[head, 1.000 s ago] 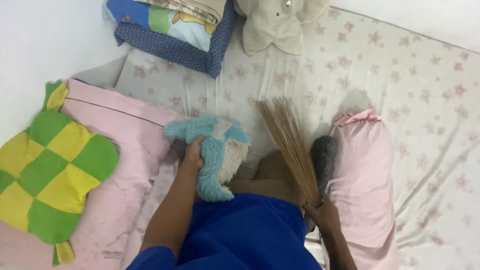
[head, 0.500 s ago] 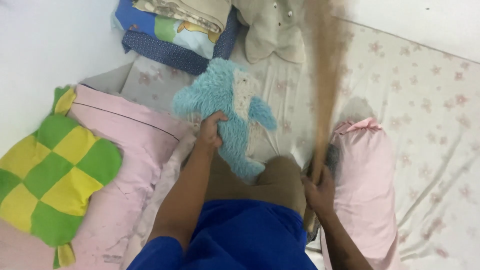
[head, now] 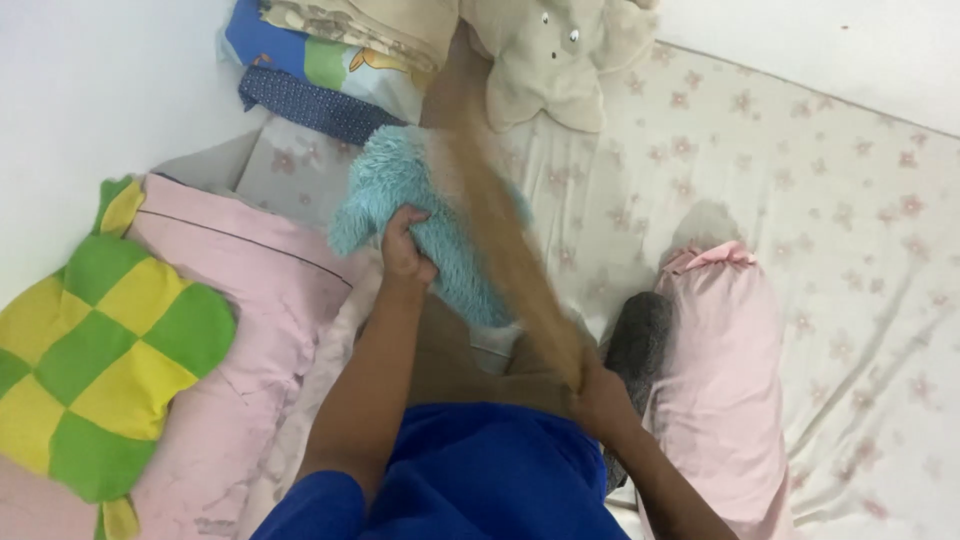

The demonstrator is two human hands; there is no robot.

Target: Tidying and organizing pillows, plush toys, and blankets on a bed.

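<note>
Left hand (head: pixel 405 250) grips teal plush toy (head: pixel 420 215); right hand (head: pixel 598 395) grips blurred broom (head: pixel 500 230).

Bright even light, soft shadows, broom (head: pixel 500 230) streaked with motion blur

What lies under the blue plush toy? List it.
Under the blue plush toy, held up by the left hand, shows the floral bedsheet. The blurred broom in the right hand crosses the toy. The sheet directly beneath is hidden.

Single head view, looking steeply down, close over bed (head: pixel 800 180)
</note>
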